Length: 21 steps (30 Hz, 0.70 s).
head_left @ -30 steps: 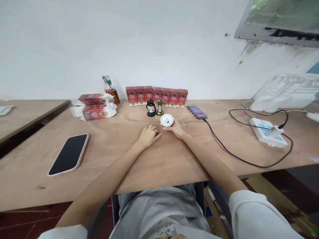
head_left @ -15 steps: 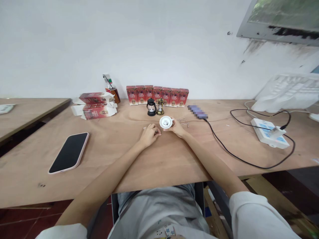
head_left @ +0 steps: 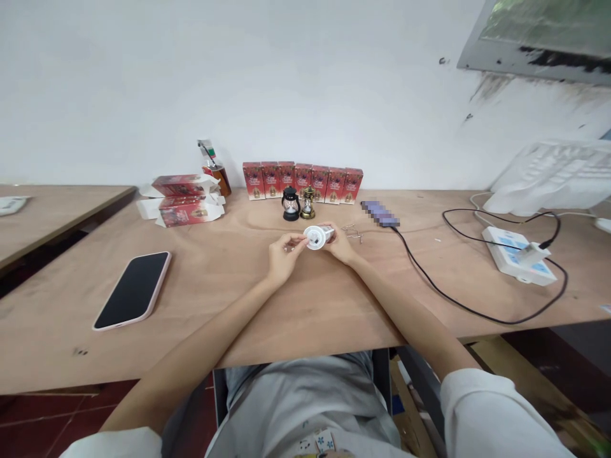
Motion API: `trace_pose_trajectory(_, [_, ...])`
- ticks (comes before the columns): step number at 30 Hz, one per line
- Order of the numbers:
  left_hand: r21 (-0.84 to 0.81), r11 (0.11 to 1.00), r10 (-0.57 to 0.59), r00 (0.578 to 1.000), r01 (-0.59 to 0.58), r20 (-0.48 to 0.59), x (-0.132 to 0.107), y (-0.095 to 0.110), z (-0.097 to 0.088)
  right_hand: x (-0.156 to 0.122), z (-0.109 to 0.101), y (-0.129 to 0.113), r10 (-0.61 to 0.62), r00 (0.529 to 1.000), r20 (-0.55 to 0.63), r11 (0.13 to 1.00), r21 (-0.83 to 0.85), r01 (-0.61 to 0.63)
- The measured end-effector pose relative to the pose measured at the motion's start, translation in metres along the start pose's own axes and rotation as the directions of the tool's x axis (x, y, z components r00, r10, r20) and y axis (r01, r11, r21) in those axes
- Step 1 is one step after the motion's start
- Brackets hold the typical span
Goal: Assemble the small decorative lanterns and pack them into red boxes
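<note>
My right hand (head_left: 340, 242) grips a small white lantern (head_left: 316, 236) tipped on its side, its round base facing me. My left hand (head_left: 282, 253) is lifted off the table just left of it, fingers pinched on a tiny part at the base; I cannot make out what it is. Behind them stand a small black lantern (head_left: 289, 204) and a gold lantern (head_left: 308, 203). A few thin wire pieces (head_left: 352, 233) lie right of my right hand.
Several red boxes (head_left: 302, 180) line the wall; flattened red boxes (head_left: 184, 200) and a bottle (head_left: 213, 168) sit at the left. A phone (head_left: 132, 291) lies face up at the left. A black cable (head_left: 443, 294) runs to a white power strip (head_left: 518, 261) on the right.
My left hand rose from the table and came to the lantern's base with fingers pinched. My right hand tipped the white lantern further onto its side.
</note>
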<state>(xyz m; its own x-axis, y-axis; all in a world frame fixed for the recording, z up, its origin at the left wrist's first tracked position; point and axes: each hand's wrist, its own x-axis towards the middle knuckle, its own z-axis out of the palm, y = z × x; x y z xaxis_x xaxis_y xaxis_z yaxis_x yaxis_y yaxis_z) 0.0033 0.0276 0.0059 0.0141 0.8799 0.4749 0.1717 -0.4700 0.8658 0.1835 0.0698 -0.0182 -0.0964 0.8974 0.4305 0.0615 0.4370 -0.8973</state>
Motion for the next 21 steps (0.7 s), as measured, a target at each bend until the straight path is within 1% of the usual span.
trace_pose_trajectory(2, [-0.087,0.993,-0.084,0.996,0.085,0.014,0.001,-0.003,0.003,-0.001,-0.001,0.001,-0.046,0.999,0.001,0.995,-0.091,0.046])
trace_pose_trajectory(3, [-0.107,0.988,-0.106,0.994,0.107,0.018,0.001,-0.004,0.003,-0.002,-0.001,0.001,-0.065,0.998,-0.001,0.989,-0.136,0.065])
trace_pose_trajectory(7, [-0.069,0.993,-0.090,0.996,0.091,0.020,-0.001,-0.008,0.004,-0.004,-0.001,-0.002,-0.113,0.994,0.004,0.959,-0.262,0.110])
trace_pose_trajectory(10, [0.019,0.999,-0.027,0.999,0.026,0.017,-0.003,-0.009,0.002,-0.004,-0.001,-0.004,-0.143,0.990,0.021,0.937,-0.321,0.142])
trace_pose_trajectory(11, [0.067,0.998,0.018,1.000,-0.019,0.019,-0.003,-0.009,0.001,-0.004,-0.001,-0.003,-0.153,0.988,0.025,0.930,-0.335,0.153])
trace_pose_trajectory(13, [0.191,0.969,0.154,0.987,-0.160,0.047,-0.003,-0.009,-0.002,-0.003,-0.001,-0.002,-0.166,0.986,0.032,0.921,-0.352,0.166])
trace_pose_trajectory(14, [0.255,0.934,0.237,0.968,-0.250,0.080,-0.002,-0.010,-0.004,-0.003,-0.001,-0.001,-0.168,0.985,0.034,0.919,-0.355,0.169])
trace_pose_trajectory(15, [0.313,0.886,0.321,0.939,-0.343,0.122,-0.001,-0.010,-0.006,-0.003,-0.001,0.000,-0.169,0.985,0.034,0.919,-0.357,0.170])
trace_pose_trajectory(17, [0.411,0.759,0.458,0.863,-0.505,0.214,0.002,-0.011,-0.010,-0.002,-0.001,0.002,-0.170,0.985,0.036,0.918,-0.358,0.172])
trace_pose_trajectory(19, [0.503,0.615,0.540,0.789,-0.608,0.294,0.003,-0.011,-0.012,-0.003,-0.001,0.002,-0.174,0.984,0.036,0.916,-0.360,0.175])
trace_pose_trajectory(21, [0.583,0.465,0.592,0.723,-0.667,0.355,0.005,-0.010,-0.014,-0.003,-0.001,0.001,-0.174,0.984,0.034,0.916,-0.361,0.174])
